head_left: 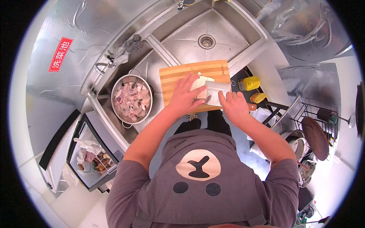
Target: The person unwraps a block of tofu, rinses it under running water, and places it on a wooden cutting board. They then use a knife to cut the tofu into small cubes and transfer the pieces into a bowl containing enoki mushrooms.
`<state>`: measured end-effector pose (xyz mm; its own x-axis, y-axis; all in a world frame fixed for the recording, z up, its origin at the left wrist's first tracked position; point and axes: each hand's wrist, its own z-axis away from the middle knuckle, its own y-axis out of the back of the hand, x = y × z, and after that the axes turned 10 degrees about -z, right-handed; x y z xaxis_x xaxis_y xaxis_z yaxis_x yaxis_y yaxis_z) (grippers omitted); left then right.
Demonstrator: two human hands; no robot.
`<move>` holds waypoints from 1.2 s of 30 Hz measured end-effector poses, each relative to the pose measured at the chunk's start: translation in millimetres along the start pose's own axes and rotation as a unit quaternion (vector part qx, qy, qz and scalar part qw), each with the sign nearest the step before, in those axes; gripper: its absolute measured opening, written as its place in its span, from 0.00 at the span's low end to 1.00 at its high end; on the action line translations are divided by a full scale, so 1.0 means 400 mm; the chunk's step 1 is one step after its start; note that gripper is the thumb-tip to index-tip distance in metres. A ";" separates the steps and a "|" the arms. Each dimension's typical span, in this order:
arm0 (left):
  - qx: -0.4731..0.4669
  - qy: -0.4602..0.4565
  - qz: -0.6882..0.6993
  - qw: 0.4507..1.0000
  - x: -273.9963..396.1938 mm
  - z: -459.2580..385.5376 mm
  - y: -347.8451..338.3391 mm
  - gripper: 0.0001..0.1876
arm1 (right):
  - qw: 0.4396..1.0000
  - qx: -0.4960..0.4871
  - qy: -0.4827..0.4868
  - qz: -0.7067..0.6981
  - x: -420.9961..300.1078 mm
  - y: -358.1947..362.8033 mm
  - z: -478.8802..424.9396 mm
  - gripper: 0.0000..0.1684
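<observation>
A striped wooden cutting board (174, 74) lies across the front of the sink. On it sits a pale white block, likely tofu (201, 81), with cut lines across its top. My left hand (183, 94) is spread over the block's left side, fingers apart, their tips close to the cleaver blade. My right hand (235, 107) grips a cleaver (217, 89) whose broad blade lies flat-looking at the block's right side. Its wooden handle end (252, 107) shows past my fist. Fingers and blade hide part of the block.
Left of the board, a two-handled metal pot (112, 100) of raw meat pieces stands in a sink basin. Beyond is another basin (185, 37). Yellow bottles (251, 83) and a wire rack (306, 109) are at right. An open bin (94, 183) with waste stands lower left.
</observation>
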<state>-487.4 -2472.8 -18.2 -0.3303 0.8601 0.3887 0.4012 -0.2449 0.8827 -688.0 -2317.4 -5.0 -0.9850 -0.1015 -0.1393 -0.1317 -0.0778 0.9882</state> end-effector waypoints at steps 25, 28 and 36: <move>0.104 0.105 0.051 0.988 -0.103 0.020 -0.130 0.18 | 0.989 0.039 -0.079 -0.116 0.130 0.135 0.153 0.23; 0.135 0.084 -0.006 0.987 -0.114 0.087 -0.058 0.17 | 0.973 0.043 -0.095 -0.208 0.075 0.113 0.133 0.18; 0.010 -0.003 -0.072 0.997 -0.074 0.203 -0.076 0.16 | 0.964 -0.046 -0.113 -0.238 -0.175 -0.006 0.020 0.07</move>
<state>-420.4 -2454.6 -78.0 -0.3812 0.8879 0.2574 0.3664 -0.1105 0.9239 -619.5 -2302.0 2.9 -0.8164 0.1851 -0.5470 -0.5736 -0.1504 0.8052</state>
